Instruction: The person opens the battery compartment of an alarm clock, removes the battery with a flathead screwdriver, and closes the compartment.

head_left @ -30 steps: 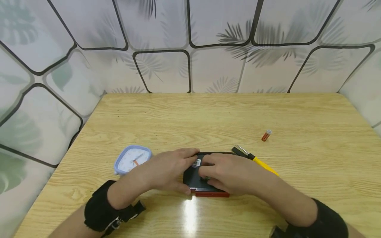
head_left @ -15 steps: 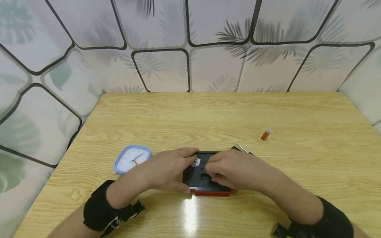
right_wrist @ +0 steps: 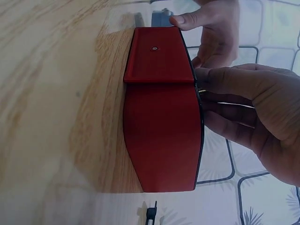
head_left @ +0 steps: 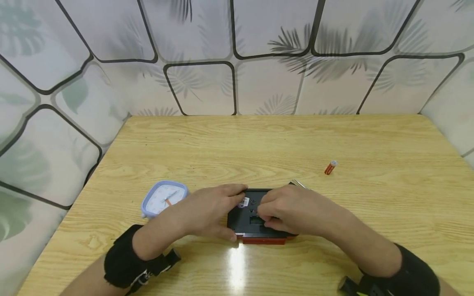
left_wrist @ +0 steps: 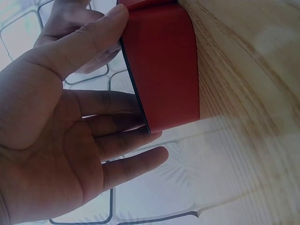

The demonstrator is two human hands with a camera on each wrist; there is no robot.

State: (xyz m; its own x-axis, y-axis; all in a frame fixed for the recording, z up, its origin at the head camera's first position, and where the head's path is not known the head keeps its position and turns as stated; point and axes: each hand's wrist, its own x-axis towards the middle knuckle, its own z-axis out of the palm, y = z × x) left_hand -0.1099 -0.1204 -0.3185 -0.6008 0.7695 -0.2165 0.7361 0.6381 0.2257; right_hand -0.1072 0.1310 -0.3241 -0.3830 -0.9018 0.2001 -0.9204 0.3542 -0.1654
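A red box-shaped device with a black panel [head_left: 240, 224] lies panel up on the wooden table. In that panel is a small rectangular recess [head_left: 255, 220]. My left hand [head_left: 207, 211] holds the device's left end, thumb at the near edge and fingers at the far side. Its red end [left_wrist: 161, 70] fills the middle of the left wrist view. Over the panel, beside the recess, my right hand [head_left: 292, 207] has its fingers bent together. The right wrist view shows a thin yellowish sliver [right_wrist: 202, 91] near those fingertips; whether they pinch anything is hidden.
A blue-framed clock [head_left: 164, 199] stands to the left, partly behind my left forearm. One orange-and-silver battery [head_left: 331, 167] lies at the back right. Beyond my right hand shows a screwdriver's metal shaft [head_left: 299, 184], its handle hidden. A patterned wall [head_left: 266, 86] closes off the back.
My right hand has shifted slightly right on the panel, uncovering the recess and now hiding the screwdriver's yellow handle. The left hand and the device have stayed put.
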